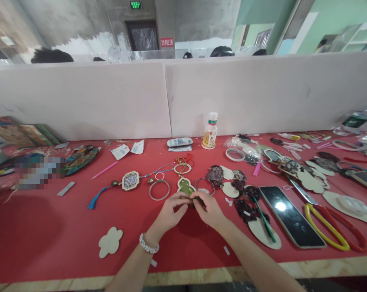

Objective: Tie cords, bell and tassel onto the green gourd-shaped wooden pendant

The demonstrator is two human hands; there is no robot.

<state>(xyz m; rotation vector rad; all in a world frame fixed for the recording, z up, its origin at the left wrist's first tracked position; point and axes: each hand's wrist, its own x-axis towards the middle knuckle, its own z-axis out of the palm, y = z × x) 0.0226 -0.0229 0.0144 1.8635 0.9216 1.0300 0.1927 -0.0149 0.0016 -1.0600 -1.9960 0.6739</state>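
Observation:
A green gourd-shaped ornament (pixel 186 187) with a pale rim lies in the middle of the red table. At its lower edge my left hand (pixel 172 209) and my right hand (pixel 210 207) meet, both with fingers pinched together on it. The fingertips cover its lower part, so any smaller piece between them cannot be made out. Above the ornament, a beaded loop (pixel 182 167) with a red tassel is connected to its top. Silver rings (pixel 159 190) lie to its left, and dark patterned pieces (pixel 215 174) to its right.
An octagonal pendant (pixel 130 181) with a blue tassel and a flower-shaped wooden piece (pixel 110 242) lie left. A phone (pixel 292 216), scissors (pixel 327 227) with yellow and red handles and a green stick (pixel 264 220) are right. A bottle (pixel 210 130) stands before the white partition (pixel 110 101).

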